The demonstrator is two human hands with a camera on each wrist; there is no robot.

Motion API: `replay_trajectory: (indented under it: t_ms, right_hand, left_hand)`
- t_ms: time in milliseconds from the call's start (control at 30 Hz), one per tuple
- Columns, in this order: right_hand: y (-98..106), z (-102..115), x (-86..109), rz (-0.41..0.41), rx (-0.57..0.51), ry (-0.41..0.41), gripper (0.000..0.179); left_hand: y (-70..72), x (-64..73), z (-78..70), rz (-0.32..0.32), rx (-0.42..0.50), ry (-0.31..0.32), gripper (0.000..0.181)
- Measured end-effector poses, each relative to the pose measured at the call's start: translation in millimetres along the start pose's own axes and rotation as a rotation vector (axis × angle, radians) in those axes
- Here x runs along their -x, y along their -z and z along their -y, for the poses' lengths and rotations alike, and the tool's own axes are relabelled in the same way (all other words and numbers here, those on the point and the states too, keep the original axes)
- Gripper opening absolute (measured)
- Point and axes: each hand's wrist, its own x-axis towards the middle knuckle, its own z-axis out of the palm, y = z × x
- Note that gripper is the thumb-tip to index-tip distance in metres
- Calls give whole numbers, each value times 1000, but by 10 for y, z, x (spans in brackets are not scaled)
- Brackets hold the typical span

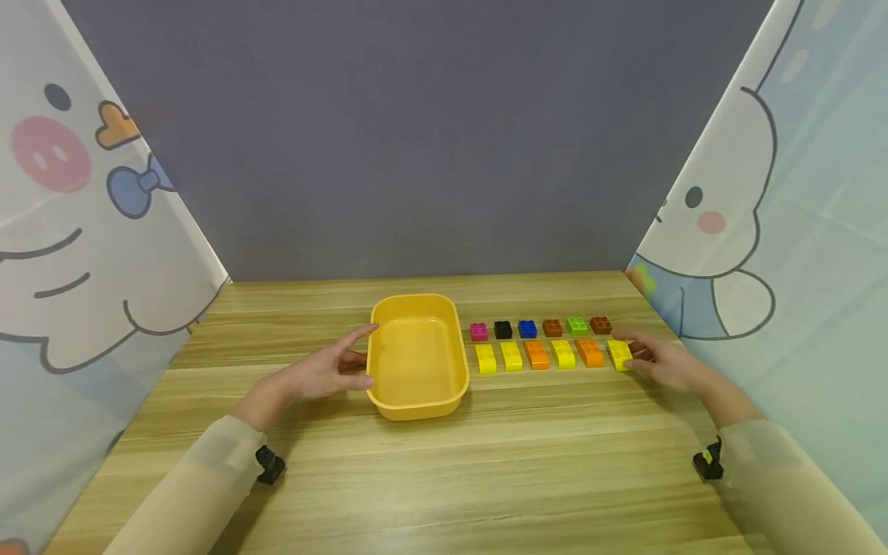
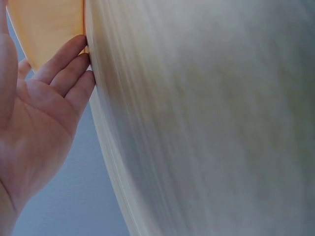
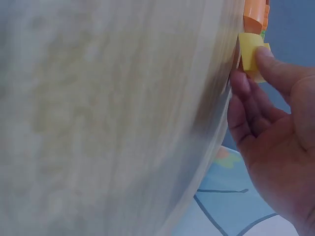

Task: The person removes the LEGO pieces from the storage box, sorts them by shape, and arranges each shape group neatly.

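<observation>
My right hand pinches a yellow toy brick at the right end of the front row, the thumb against its near side. In the right wrist view the same yellow brick sits under the thumb, close to the tabletop. My left hand rests against the left side of a yellow plastic bin, with thumb and index finger at its rim. Loosely extended fingers touch the bin's outer wall in the left wrist view. No bricks show inside the bin.
Right of the bin, the front row has yellow and orange bricks. Behind it runs a row of smaller square bricks: pink, black, blue, brown and green. A grey panel stands behind the wooden table.
</observation>
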Motion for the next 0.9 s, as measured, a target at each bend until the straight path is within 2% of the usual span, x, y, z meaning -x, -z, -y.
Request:
replay_trajectory:
  t_ms: [333,733,900]
  right_hand:
    - [-28,-77,-110,63,-16,26,45]
    - [-31,-59,-188,81,21,20,44]
    - [-39,-85,-193,88,2,23,46]
  left_hand:
    - [5,23,40,-7,-1,-1,105]
    - [10,34,62,-6,-7,-14,105]
    - [10,46,47,-8,-18,-10,105]
